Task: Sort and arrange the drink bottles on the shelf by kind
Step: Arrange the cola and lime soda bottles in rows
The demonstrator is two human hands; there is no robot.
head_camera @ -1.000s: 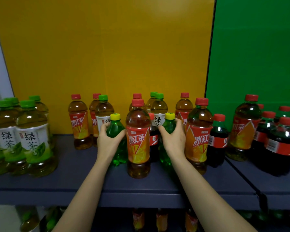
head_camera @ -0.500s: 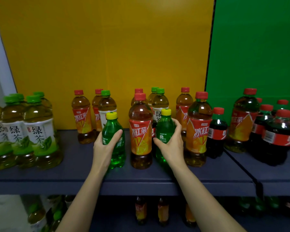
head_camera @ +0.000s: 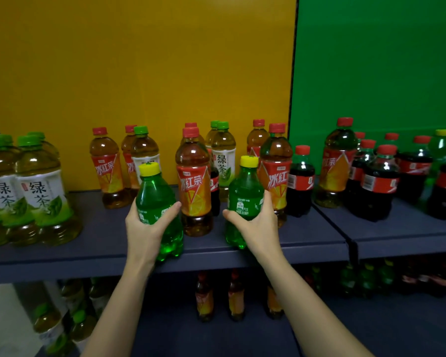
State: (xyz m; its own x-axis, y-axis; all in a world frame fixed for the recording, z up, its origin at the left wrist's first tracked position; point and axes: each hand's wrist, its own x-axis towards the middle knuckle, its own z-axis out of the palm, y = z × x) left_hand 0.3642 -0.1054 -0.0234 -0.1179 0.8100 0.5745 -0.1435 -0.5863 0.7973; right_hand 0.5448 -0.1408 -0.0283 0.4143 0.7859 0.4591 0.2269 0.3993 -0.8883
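Dark blue shelf [head_camera: 88, 251] stood before a yellow panel [head_camera: 139, 60] and a green panel [head_camera: 371, 60], with green tea bottles [head_camera: 41, 191] at far left and cola bottles [head_camera: 300, 181] to the right. At the shelf's front edge, the left hand [head_camera: 147, 228] had its fingers [head_camera: 132, 211] clamped round the left green bottle [head_camera: 155, 191], and the right hand [head_camera: 258, 228] was likewise clamped round the right green bottle [head_camera: 245, 191]. Both bottles were yellow-capped and upright, with one iced tea bottle [head_camera: 193, 184] standing between them
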